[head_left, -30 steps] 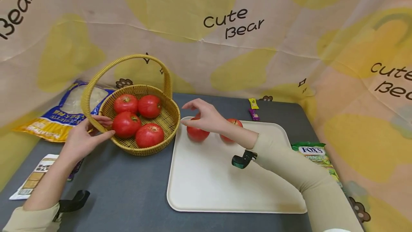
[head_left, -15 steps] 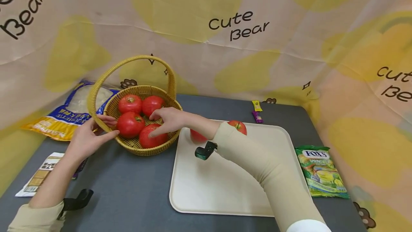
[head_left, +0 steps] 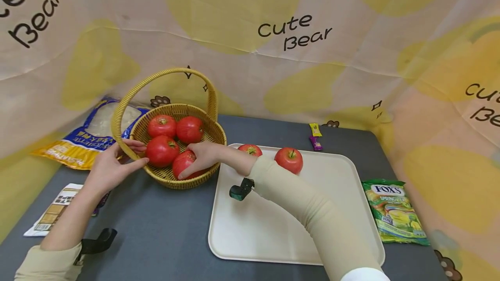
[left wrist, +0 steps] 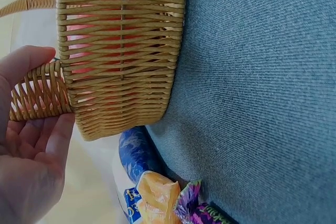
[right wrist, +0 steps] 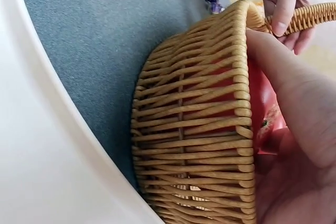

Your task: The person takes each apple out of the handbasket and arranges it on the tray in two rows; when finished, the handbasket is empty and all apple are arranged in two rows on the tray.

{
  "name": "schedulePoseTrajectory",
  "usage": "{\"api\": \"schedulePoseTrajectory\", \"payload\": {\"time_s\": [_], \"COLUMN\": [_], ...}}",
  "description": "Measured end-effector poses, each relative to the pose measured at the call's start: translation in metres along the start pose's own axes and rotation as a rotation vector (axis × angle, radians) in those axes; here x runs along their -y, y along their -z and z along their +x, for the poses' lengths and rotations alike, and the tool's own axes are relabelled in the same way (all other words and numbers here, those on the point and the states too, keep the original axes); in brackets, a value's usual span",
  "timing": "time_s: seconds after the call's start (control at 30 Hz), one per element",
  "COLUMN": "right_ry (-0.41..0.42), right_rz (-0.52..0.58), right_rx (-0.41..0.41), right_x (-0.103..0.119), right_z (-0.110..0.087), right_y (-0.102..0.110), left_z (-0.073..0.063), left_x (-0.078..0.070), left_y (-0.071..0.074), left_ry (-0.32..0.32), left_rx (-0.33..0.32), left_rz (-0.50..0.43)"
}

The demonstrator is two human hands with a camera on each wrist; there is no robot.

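Note:
A wicker basket [head_left: 172, 184] with a tall arched handle [head_left: 162, 73] holds several red apples. At its left side my left hand [head_left: 108, 166] grips the foot of the handle, thumb on one side and fingers on the other, as the left wrist view shows at the wicker handle base [left wrist: 38, 95]. My right hand [head_left: 206, 156] reaches over the rim and grips the front right apple [head_left: 182, 163], its thumb along the near side; the fingers on the far side are mostly hidden. Two more apples, one [head_left: 289, 160] in full view and one [head_left: 250, 149] partly behind the right arm, sit on a white tray [head_left: 250, 242].
Behind the basket's left side lies a blue and yellow bag [head_left: 87, 140]. A white and brown packet [head_left: 54, 211] is by the left forearm. Two small wrapped sweets [head_left: 315, 137] lie behind the tray, and a green Fox's bag [head_left: 396, 214] lies to its right.
My right hand has moved left from above the tray's apple into the basket and closed on the front right apple. The left hand keeps its grip on the handle; the head view shifted slightly.

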State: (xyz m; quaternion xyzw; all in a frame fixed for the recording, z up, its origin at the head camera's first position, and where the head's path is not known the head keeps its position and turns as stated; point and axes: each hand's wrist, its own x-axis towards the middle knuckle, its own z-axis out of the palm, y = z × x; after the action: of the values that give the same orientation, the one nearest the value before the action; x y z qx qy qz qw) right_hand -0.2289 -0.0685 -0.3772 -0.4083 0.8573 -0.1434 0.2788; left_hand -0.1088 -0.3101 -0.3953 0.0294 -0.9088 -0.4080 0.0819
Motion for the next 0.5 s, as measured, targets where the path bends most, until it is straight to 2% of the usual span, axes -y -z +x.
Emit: {"api": "schedulePoseTrajectory", "payload": {"time_s": [0.13,0.27,0.5], "right_ry": [0.005,0.017,0.015], "right_rz": [0.008,0.08,0.235], "right_rx": [-0.062,-0.142,-0.296], "right_x": [-0.003,-0.009,-0.022], "right_z": [-0.003,-0.01,-0.039], "right_y": [-0.001,0.002,0.016], "left_z": [0.001,0.001,0.0], "left_x": [-0.002,-0.002,-0.001], "left_y": [-0.001,-0.002,-0.002], "left_ry": [-0.001,-0.009,-0.018], "left_rx": [0.002,-0.004,-0.024], "left_rz": [0.0,-0.009,-0.024]}}
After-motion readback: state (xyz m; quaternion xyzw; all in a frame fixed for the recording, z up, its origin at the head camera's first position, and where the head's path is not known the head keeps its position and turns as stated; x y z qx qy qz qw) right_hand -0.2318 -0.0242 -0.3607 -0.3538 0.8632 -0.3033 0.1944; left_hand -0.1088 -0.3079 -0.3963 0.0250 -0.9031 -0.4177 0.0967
